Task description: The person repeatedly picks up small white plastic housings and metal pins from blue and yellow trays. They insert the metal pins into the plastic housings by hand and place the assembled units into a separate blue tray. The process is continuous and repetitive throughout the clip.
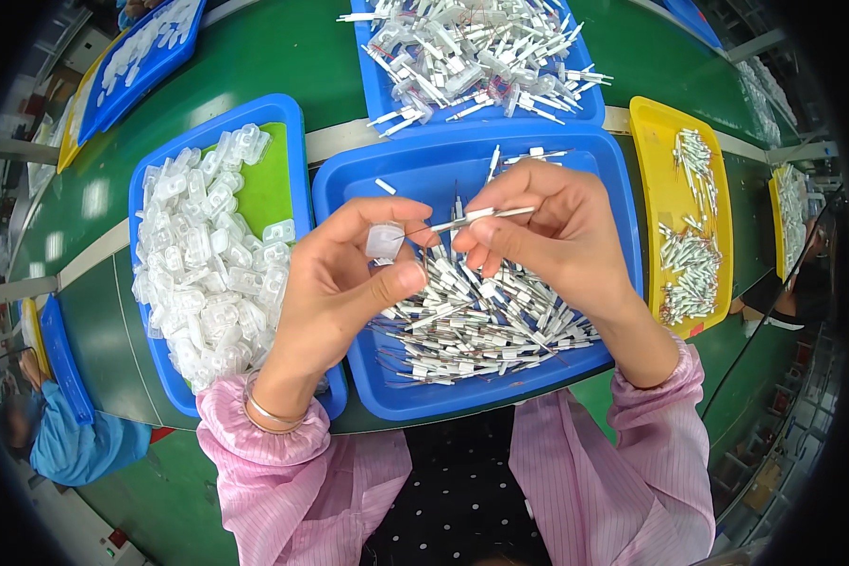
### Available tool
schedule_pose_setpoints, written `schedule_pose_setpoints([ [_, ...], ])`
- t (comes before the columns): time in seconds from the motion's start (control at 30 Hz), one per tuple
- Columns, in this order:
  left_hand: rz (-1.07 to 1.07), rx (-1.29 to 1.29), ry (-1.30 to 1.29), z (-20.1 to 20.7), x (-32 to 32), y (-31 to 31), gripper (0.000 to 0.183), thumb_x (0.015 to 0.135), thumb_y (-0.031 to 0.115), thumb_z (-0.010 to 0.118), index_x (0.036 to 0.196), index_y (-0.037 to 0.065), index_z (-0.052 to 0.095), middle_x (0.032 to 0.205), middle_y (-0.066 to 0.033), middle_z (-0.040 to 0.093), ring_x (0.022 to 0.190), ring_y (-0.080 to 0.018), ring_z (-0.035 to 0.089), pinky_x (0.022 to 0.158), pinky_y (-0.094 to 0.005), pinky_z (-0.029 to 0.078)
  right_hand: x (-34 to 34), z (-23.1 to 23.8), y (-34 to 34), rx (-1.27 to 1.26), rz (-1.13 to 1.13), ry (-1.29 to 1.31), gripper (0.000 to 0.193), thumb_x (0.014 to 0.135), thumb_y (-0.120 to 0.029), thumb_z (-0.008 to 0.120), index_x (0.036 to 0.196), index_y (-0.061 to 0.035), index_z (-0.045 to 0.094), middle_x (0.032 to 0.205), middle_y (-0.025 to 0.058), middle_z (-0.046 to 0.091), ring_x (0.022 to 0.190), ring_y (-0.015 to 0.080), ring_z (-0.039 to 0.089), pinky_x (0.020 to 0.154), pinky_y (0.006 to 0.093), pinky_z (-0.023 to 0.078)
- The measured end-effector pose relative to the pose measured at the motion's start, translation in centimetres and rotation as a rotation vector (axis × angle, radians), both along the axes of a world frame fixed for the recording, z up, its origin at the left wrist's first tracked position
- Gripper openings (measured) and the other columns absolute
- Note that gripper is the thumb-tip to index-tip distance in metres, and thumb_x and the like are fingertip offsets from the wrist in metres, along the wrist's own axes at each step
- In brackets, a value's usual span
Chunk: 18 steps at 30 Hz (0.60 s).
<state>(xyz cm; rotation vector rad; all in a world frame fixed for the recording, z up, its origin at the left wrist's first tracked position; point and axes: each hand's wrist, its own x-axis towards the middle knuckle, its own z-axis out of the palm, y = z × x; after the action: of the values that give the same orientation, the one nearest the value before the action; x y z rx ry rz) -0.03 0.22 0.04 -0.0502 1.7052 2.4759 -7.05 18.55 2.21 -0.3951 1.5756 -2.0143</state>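
My left hand (349,274) is curled round a small clear plastic cap (385,242), which shows between the thumb and the fingers. With thumb and fingers my right hand (547,226) pinches a thin white stick with a block on it and fine wires (481,216). The wire end of the stick reaches to the left fingertips; whether they grip it I cannot tell. Both hands are above a blue tray (377,401) holding a heap of similar white sticks (481,325). At its left, a second blue tray (297,141) is piled with clear plastic caps (198,255).
A further blue tray (373,90) at the back holds sticks with clear caps among them. On the right stands a yellow tray (646,132) of small white pieces. All rest on a green table (321,57). A co-worker's blue sleeve (85,424) shows at far left.
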Motion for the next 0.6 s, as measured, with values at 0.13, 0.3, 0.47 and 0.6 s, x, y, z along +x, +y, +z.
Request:
schedule_pose_setpoints([
  [0.13, -0.017, 0.015, 0.086, 0.1, 0.2, -0.3, 0.040, 0.073, 0.011, 0.068, 0.107, -0.003, 0.053, 0.095, -0.0094, 0.058, 0.074, -0.0093, 0.051, 0.060, -0.0194, 0.040, 0.4, -0.6, -0.1, 0.091, -0.010, 0.100, 0.010, 0.081, 0.003, 0.057, 0.090, 0.0067, 0.059, 0.076, 0.0126, 0.064, 0.065, 0.0111, 0.060, 0.058, 0.0215, 0.050],
  [0.3, 0.195, -0.208, 0.076, 1.2, 0.5, 0.0, 0.025, 0.073, -0.003, 0.066, 0.097, -0.004, 0.058, 0.092, -0.0069, 0.060, 0.076, -0.0077, 0.056, 0.064, -0.0187, 0.045, 0.5, 0.1, -1.9, 0.049, 0.021, 0.034, 0.011, 0.084, 0.000, 0.053, 0.087, 0.0073, 0.061, 0.075, 0.0120, 0.064, 0.064, 0.0129, 0.061, 0.059, 0.0225, 0.051],
  [0.47, 0.300, -0.142, 0.188, 1.0, 0.4, -2.2, 0.015, 0.075, -0.003, 0.064, 0.089, -0.005, 0.060, 0.083, -0.0079, 0.062, 0.073, -0.0086, 0.058, 0.062, -0.0185, 0.046, -0.1, 0.5, -3.6, 0.184, 0.040, 0.300, 0.008, 0.080, 0.000, 0.054, 0.080, 0.0043, 0.061, 0.067, 0.0104, 0.063, 0.060, 0.0128, 0.060, 0.055, 0.0222, 0.048],
  [0.6, 0.363, -0.086, 0.134, 1.5, 0.1, -2.2, 0.012, 0.075, -0.003, 0.064, 0.086, -0.004, 0.061, 0.080, -0.0083, 0.062, 0.068, -0.0081, 0.058, 0.059, -0.0173, 0.045, -1.2, 0.2, -4.3, 0.256, 0.010, 0.698, 0.007, 0.076, -0.003, 0.057, 0.078, 0.0009, 0.061, 0.062, 0.0097, 0.060, 0.052, 0.0136, 0.057, 0.048, 0.0254, 0.043],
])
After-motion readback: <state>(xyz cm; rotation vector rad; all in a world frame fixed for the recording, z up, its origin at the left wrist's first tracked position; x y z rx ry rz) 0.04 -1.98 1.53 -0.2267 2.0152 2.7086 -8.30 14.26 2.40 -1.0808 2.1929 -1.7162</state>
